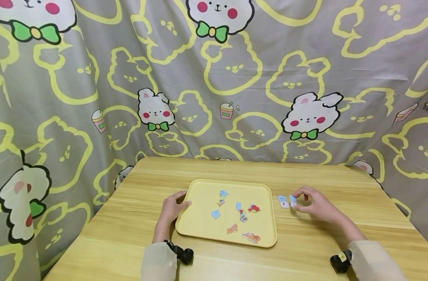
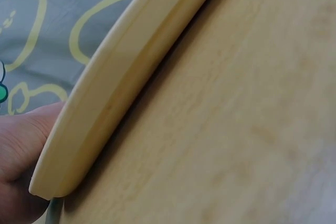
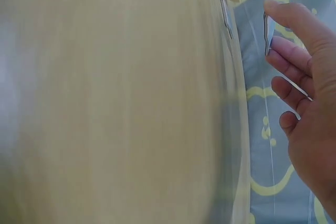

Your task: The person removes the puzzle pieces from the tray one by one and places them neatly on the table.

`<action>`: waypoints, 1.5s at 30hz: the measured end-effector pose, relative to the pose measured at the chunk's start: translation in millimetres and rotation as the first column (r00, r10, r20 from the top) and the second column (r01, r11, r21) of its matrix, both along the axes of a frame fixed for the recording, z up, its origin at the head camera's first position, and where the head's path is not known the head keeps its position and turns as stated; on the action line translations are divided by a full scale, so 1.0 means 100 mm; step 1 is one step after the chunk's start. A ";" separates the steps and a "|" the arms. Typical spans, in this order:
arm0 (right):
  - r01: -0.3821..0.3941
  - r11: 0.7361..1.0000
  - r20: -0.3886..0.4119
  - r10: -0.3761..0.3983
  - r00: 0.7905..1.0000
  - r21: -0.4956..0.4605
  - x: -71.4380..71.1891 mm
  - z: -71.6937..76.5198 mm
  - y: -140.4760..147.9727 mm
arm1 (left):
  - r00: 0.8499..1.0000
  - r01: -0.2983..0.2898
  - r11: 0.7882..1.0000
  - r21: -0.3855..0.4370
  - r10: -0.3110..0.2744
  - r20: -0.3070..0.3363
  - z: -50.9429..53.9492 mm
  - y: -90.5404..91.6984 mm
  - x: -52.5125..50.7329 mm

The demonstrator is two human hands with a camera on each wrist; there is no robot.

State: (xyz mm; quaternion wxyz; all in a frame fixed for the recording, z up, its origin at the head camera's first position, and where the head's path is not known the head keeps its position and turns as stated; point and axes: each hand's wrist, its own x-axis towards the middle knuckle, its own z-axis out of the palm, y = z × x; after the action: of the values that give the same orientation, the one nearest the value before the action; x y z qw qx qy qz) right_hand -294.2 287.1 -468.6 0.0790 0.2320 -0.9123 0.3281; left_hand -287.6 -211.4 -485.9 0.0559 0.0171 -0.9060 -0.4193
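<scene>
Between thumb and fingers, my right hand (image 1: 315,205) pinches a small light-blue and pale-pink puzzle piece (image 1: 293,200). In the right wrist view the held piece (image 3: 268,32) is seen edge-on, raised off the table. Just left of it, a similar puzzle piece (image 1: 283,202) lies flat on the table. My left hand (image 1: 172,210) grips the left rim of a yellow tray (image 1: 199,230), its thumb over the edge; the other fingers are partly hidden. On the tray lie several loose pieces, among them a blue piece (image 1: 216,214), a red piece (image 1: 254,208) and an orange-brown piece (image 1: 251,237).
The tray stands on a wood-grain table (image 1: 305,246). Behind and at both sides hangs a grey curtain (image 1: 214,128) with cartoon rabbits and yellow outlines, meeting the table's back edge. A black wrist camera (image 1: 183,254) sits on the left forearm, another camera (image 1: 340,262) on the right.
</scene>
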 end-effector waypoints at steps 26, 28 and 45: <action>-0.004 0.990 -0.038 0.009 0.999 0.140 -0.04 -0.01 0.11 | 1.000 -0.007 1.000 0.015 0.006 0.009 -0.02 -0.01 0.04; 0.004 0.987 -0.034 0.002 0.999 0.162 -0.05 -0.01 0.11 | 1.000 -0.002 1.000 0.012 0.002 0.011 -0.02 -0.01 0.04; -0.006 0.970 -0.033 0.015 0.999 0.243 -0.06 0.01 0.14 | 1.000 0.009 1.000 0.019 -0.009 0.011 0.03 0.00 0.02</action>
State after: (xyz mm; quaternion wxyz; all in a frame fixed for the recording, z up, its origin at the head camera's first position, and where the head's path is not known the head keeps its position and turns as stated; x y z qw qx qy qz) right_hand -299.8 300.7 -467.6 0.0641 0.2505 -0.9428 0.2106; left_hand -285.6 -211.3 -482.8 0.0489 0.0157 -0.9024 -0.4279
